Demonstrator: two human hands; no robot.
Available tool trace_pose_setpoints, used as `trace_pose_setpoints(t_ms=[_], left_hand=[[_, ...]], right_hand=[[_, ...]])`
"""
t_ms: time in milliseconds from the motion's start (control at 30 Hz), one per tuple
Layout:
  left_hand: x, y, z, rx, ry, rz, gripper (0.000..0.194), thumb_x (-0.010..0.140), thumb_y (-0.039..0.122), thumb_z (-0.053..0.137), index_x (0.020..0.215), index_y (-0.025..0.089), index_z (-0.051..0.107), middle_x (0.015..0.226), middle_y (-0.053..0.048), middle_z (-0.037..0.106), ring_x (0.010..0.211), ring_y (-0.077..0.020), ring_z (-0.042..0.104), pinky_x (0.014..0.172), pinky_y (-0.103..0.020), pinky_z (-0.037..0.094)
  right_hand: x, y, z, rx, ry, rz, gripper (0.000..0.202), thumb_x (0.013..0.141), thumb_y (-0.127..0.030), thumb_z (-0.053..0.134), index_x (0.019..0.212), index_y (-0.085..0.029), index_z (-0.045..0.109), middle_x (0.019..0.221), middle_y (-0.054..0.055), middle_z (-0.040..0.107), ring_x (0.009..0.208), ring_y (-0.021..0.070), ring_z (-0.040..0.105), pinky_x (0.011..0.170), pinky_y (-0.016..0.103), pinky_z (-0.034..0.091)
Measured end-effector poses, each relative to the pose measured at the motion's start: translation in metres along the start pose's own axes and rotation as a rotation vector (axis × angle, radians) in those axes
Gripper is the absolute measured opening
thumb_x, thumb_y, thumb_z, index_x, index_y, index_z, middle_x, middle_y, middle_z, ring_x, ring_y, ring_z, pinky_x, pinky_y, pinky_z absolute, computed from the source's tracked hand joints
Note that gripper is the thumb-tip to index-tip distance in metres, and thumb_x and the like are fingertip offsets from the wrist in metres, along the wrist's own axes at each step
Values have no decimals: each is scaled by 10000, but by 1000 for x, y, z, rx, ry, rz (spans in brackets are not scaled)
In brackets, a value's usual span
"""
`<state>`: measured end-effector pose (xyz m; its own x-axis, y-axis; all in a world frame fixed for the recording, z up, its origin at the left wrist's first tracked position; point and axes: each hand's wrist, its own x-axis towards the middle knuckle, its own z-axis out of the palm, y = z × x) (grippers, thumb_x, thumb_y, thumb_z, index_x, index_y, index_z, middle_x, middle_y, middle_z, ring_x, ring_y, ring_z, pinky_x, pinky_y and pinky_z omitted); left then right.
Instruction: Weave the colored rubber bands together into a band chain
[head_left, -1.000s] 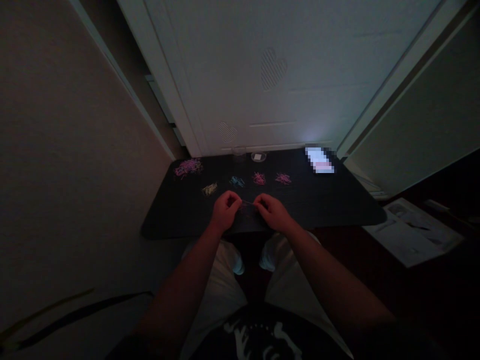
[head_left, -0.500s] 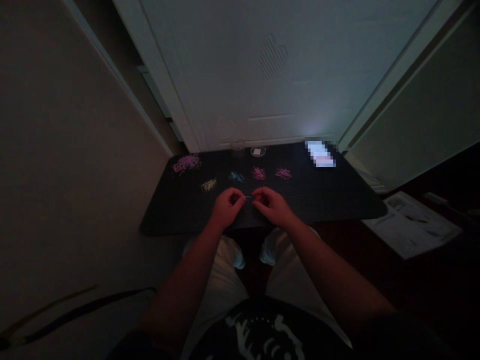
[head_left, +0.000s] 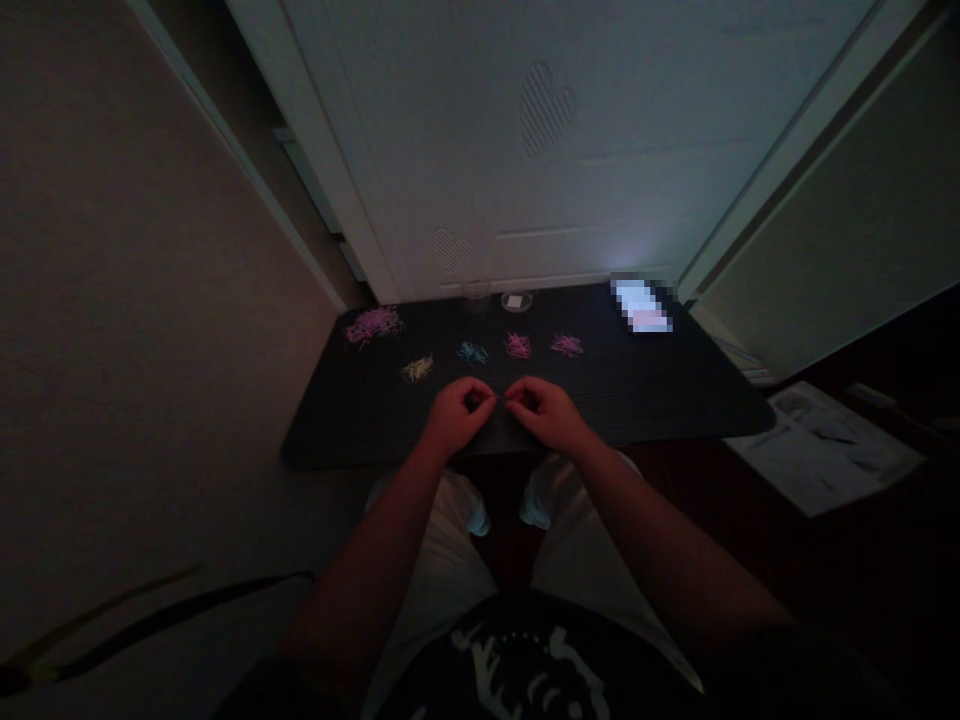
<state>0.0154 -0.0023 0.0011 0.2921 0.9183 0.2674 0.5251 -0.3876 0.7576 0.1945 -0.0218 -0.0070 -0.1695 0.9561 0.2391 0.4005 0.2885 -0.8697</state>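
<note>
My left hand [head_left: 456, 412] and my right hand [head_left: 549, 410] are close together above the front of a dark table [head_left: 660, 395]. Thumb and forefinger of each are pinched. Between the fingertips shows a thin pale strip [head_left: 501, 398], too small and dark to tell its exact kind. Just beyond my hands lie small heaps of thin short pieces: a yellow heap [head_left: 418, 369], a blue heap [head_left: 472, 352], a pink heap [head_left: 517, 346] and another pink heap [head_left: 567, 345].
A larger mixed pink-purple heap [head_left: 373, 325] lies at the table's back left. By the white door [head_left: 637, 120] stand a clear cup [head_left: 476, 296] and a small round dish [head_left: 525, 303]. A lit, blurred-out screen [head_left: 641, 306] is at the back right. Papers [head_left: 825, 450] lie lower right.
My left fingertips have moved slightly right, so the gap between the hands is narrower. Right thumb and forefinger have come together at the strip. The heaps have not moved.
</note>
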Motion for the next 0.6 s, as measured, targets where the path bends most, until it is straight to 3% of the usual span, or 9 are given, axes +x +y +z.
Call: trace_pose_setpoints(t_ms=[600], left_hand=[[-1, 2, 0, -5, -25, 16, 89, 743, 250, 601, 777, 171, 622, 744, -16, 625, 690, -131, 560, 620, -248, 441]], right_hand=[[0, -1, 1, -36, -30, -31, 114, 762, -224, 551, 815, -173, 639, 704, 5, 612, 613, 112, 517, 574, 232, 394]])
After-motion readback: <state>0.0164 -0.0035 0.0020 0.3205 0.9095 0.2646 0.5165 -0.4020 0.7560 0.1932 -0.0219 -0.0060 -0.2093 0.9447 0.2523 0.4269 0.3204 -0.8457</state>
